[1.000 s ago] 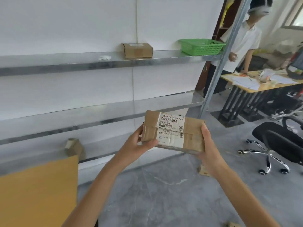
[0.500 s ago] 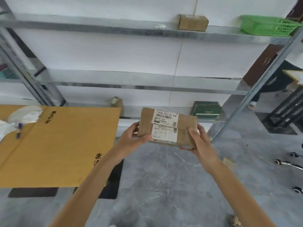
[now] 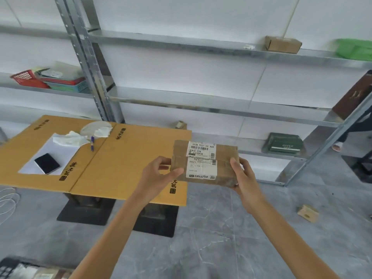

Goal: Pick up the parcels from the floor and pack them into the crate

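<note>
Parcel [image 3: 204,163] held in the air over the floor, at the right edge of the cardboard sheet [image 3: 124,164]. Left hand [image 3: 156,178] pinches its left end, thumb on top, fingers under. Right hand [image 3: 244,176] clamps the right end, fingers wrapped around it. Red basket [image 3: 25,79] on the shelf [image 3: 181,97] holds stacked trays. Green basket [image 3: 355,49] on the top shelf: contents not visible. Crate [image 3: 12,267] at bottom left: contents blurred.
</note>
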{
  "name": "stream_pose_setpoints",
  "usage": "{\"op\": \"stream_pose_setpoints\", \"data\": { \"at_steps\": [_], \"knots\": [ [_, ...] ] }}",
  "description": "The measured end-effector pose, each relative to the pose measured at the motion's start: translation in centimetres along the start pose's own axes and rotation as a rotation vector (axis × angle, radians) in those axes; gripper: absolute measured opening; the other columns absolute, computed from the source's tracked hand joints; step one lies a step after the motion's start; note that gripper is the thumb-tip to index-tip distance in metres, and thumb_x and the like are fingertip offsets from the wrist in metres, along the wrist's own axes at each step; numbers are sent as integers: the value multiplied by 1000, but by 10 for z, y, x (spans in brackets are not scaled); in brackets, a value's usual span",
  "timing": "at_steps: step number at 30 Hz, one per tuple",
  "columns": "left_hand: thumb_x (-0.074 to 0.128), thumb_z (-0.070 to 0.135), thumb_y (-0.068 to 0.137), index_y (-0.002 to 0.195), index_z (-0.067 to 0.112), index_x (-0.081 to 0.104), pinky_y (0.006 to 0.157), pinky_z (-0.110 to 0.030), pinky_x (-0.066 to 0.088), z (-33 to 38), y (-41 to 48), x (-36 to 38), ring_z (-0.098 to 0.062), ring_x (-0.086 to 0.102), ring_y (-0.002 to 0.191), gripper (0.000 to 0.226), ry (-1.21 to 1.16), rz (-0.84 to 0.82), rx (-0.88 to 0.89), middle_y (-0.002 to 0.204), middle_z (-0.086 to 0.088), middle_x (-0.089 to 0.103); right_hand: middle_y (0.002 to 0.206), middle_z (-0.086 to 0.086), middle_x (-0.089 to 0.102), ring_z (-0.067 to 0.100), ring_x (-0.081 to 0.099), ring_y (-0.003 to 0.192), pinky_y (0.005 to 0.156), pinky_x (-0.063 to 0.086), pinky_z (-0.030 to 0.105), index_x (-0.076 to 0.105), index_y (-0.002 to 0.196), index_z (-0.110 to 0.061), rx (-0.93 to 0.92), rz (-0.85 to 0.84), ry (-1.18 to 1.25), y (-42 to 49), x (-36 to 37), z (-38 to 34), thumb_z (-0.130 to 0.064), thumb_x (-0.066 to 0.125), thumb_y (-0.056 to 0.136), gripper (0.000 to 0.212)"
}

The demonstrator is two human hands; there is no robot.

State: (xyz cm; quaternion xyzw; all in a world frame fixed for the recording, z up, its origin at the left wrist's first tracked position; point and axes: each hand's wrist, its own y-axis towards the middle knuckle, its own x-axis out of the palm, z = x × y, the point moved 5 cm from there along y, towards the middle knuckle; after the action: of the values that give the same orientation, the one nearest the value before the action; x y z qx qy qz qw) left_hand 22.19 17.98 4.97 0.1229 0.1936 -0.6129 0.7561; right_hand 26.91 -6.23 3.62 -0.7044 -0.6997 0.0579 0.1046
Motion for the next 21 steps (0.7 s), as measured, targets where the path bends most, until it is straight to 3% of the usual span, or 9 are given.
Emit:
{"op": "stream_pose_setpoints", "data": {
  "at_steps": [4,12,21],
  "knots": [
    [71,46,75,101,26,56,71,-13,40,-43,-34,-65,0,57,100,36,18,15,-33,103,19,62,109,-1,68,15,66,97,91,52,45,52,123,-21,25,-20,-16,-40,67,23,-38,55,92,35],
    [73,44,74,102,23,55,89,-27,45,-103,-66,-152,-2,57,103,39,26,-10,-123,107,15,63,113,-2,65,19,63,105,93,51,47,50,121,-24,46,-91,-82,-82,157,53,-39,54,92,33],
    [63,31,87,92,20,61,84,-23,46,-145,-49,-190,-4,60,99,12,6,80,-192,97,13,66,116,-7,62,3,60,99,68,49,20,47,132,-32,102,-246,-114,-71,214,75,-28,46,98,34]
  ]
}}
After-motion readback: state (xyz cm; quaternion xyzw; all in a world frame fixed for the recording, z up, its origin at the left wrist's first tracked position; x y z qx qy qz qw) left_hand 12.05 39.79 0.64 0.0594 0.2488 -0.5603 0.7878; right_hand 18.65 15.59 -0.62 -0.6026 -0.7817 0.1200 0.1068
